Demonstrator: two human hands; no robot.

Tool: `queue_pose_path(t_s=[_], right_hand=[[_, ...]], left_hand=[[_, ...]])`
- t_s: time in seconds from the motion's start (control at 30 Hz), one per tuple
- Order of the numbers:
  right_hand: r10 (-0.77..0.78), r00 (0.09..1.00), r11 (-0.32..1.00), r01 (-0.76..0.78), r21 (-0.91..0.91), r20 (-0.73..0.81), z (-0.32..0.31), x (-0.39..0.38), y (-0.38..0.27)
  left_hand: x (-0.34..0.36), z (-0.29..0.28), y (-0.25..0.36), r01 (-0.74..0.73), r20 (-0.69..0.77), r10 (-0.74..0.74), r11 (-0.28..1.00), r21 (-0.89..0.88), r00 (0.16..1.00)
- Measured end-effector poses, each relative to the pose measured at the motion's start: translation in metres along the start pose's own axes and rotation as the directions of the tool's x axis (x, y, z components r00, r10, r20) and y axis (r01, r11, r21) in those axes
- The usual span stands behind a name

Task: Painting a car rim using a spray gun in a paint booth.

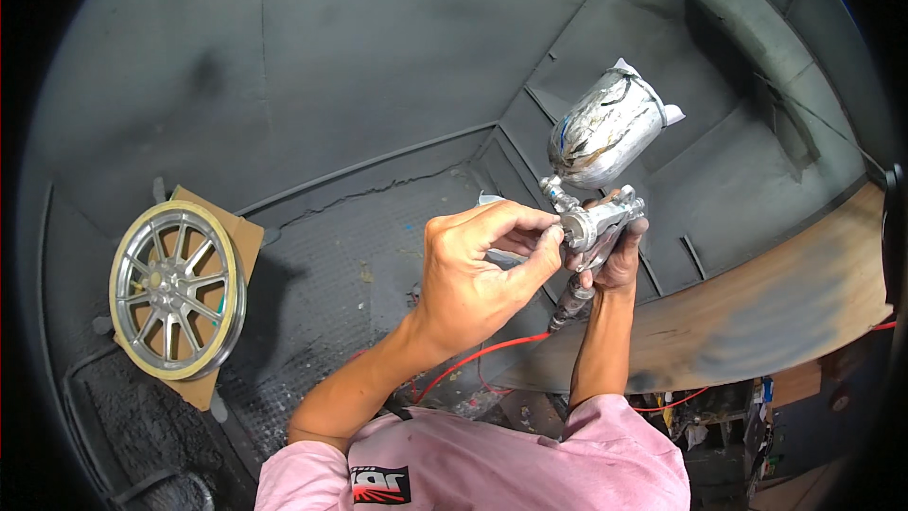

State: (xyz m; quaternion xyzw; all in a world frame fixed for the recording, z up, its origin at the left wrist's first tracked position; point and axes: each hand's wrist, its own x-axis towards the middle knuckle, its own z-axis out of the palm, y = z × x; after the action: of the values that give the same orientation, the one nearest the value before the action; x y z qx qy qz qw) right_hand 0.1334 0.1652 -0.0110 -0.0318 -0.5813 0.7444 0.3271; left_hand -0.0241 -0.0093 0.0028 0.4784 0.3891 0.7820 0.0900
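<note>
Behind spray gun (594, 225): right hand (619, 260) grip clenches handle, mostly hidden | left hand (473, 274) pinches knob

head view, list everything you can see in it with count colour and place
silver metal spray gun: 1, silver, centre right, held up in front of the booth wall
paint-streaked metal cup: 1, silver with dark streaks, on top of the gun, tilted right
red air hose: 1, red, runs from below the gun toward the lower middle
silver multi-spoke alloy wheel: 1, silver with a taped rim, far left
brown cardboard sheet: 1, brown, behind the wheel
grey spray booth walls: dark grey, all around
pink shirt: 1, bottom centre
left hand: 1, fingertips pinching the gun's front
right hand: 1, gripping the gun's handle
</note>
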Motion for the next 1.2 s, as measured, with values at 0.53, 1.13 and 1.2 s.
queue_pose_path(t_s=[0.53,1.13,1.2], right_hand=[[0.006,0.999,1.0,-0.006,0.007,-0.036,-0.015,-0.014,0.009],[0.012,0.998,0.979,-0.025,-0.201,-0.066,0.008,-0.013,-0.004],[-0.006,1.0,0.966,0.004,-0.257,-0.009,0.011,-0.013,-0.007]], left_hand=[[-0.009,-0.014,-0.021,0.456,0.156,-0.432,0.788,-0.415,0.888],[-0.014,-0.009,-0.044,0.54,0.141,-0.536,0.727,-0.424,0.833],[-0.015,-0.01,-0.05,0.545,0.146,-0.544,0.707,-0.45,0.826]])
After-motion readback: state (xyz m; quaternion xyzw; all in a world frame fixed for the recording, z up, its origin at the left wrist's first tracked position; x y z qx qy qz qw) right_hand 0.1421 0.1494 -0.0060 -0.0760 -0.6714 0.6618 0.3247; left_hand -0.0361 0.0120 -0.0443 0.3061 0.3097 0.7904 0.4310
